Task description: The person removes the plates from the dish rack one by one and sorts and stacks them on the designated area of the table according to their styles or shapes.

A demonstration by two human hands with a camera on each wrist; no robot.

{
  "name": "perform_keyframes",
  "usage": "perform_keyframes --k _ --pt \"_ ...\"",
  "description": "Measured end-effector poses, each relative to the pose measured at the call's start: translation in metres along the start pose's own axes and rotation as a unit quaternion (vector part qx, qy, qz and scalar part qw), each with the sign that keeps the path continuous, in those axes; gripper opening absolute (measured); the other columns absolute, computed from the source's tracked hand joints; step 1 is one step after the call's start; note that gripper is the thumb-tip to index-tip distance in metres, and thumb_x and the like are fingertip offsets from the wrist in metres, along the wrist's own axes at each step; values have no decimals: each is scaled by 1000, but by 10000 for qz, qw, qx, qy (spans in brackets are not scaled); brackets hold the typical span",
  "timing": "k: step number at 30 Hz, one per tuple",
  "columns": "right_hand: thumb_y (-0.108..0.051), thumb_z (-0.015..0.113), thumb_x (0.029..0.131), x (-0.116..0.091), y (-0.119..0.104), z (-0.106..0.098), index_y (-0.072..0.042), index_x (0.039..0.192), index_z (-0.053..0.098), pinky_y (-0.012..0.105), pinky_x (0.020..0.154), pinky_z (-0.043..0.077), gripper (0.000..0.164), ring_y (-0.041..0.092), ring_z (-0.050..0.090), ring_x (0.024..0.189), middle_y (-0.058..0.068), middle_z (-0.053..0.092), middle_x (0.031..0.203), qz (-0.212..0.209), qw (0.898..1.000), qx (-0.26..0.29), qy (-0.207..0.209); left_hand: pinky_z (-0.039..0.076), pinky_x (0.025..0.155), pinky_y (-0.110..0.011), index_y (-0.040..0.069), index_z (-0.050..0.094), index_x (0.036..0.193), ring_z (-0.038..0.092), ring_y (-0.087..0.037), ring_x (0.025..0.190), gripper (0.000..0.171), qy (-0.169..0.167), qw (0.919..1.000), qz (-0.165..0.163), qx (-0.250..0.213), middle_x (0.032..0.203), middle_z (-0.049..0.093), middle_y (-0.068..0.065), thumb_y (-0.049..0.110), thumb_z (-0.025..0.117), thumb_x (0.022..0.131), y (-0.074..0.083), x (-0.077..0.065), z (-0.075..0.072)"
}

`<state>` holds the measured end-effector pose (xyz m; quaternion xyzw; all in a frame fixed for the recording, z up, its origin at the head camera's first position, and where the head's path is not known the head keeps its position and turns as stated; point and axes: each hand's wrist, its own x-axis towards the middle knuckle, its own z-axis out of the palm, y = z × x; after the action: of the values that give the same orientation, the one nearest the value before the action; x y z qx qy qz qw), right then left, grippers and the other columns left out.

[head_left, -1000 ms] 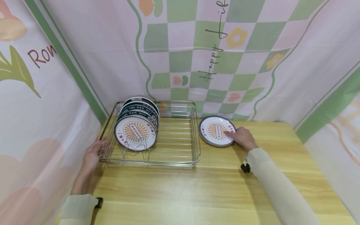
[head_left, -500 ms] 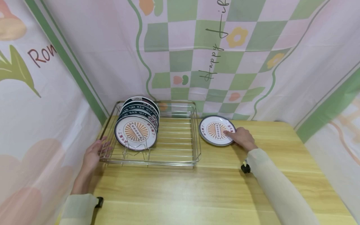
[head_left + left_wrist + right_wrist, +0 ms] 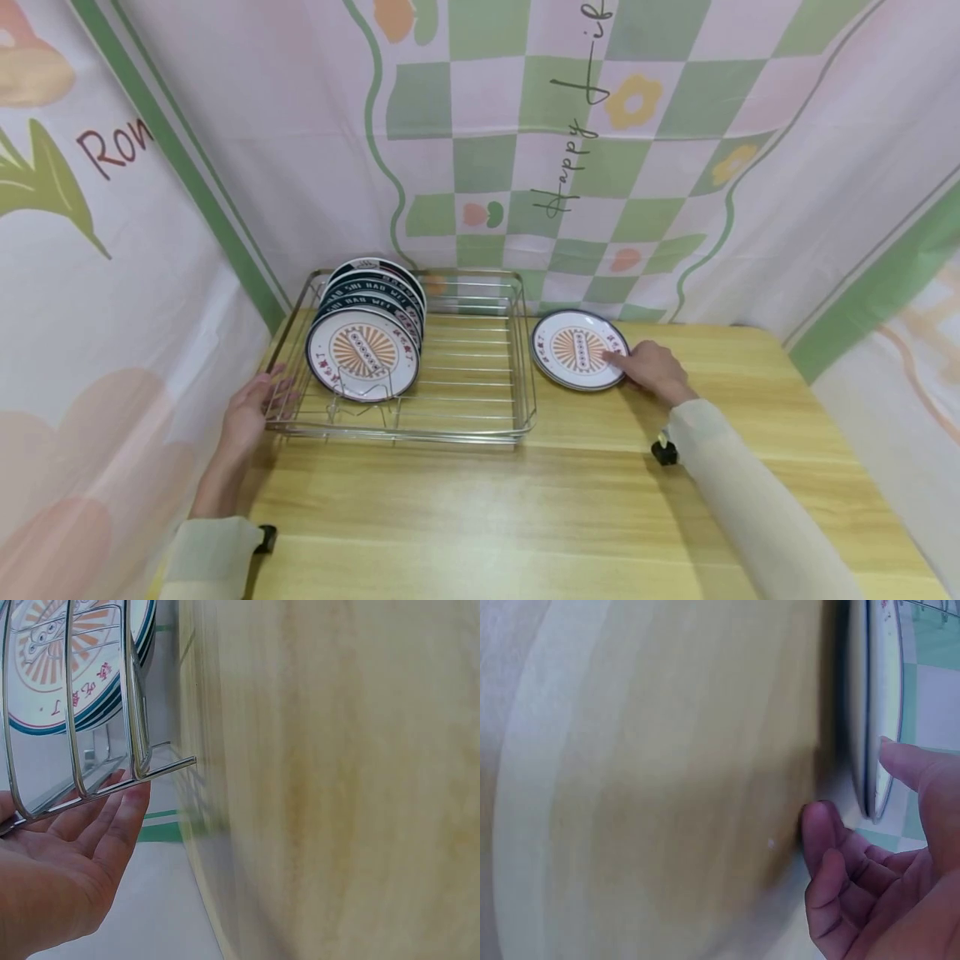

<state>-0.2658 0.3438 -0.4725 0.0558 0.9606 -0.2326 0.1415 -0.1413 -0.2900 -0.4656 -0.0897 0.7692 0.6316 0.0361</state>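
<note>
At the left, my left hand (image 3: 247,408) holds the left side of a metal wire dish rack (image 3: 450,435). The left wrist view shows its fingers (image 3: 112,832) along the rack's lower bar. Several patterned plates (image 3: 362,354) stand on edge in the rack's left part, overlapping one another. To the right of the rack, a small stack of white plates (image 3: 573,337) with dark rims lies flat. My right hand (image 3: 652,371) pinches the stack's right rim, thumb on the upper face. In the right wrist view, its other fingers (image 3: 821,832) curl on the rim's underside.
All this stands on a wooden table (image 3: 450,517), near its back edge. A printed cloth (image 3: 555,158) hangs behind, and another cloth (image 3: 112,333) runs along the left. The rack's right part has bare wire slots.
My right hand has shifted slightly right and its thumb lies nearer the plate's rim. The left hand, the rack and its plates look the same.
</note>
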Motion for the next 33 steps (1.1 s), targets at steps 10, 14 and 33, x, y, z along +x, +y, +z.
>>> perform_keyframes --k 10,14,33 --pt "-68 59 98 -9 -7 -24 7 116 67 44 68 53 77 40 68 90 29 72 109 -131 9967 -678 415 60 90 -22 0 26 165 67 8 101 56 57 10000 0 -29 162 35 -32 28 15 118 1 2 1" --pt "-65 61 98 -15 -23 -37 8 135 62 57 79 57 81 52 65 113 34 63 136 -229 9939 -911 575 60 91 -21 -1 25 164 67 9 101 55 25 10000 56 -46 163 34 -31 27 16 118 1 1 1" --pt "-42 70 101 -72 -193 -75 3 127 71 50 73 63 52 37 74 97 24 75 121 -1956 9668 -1318 985 60 89 -22 -2 26 164 68 6 103 56 44 10000 51 -61 164 31 -29 29 17 118 -2 2 -1"
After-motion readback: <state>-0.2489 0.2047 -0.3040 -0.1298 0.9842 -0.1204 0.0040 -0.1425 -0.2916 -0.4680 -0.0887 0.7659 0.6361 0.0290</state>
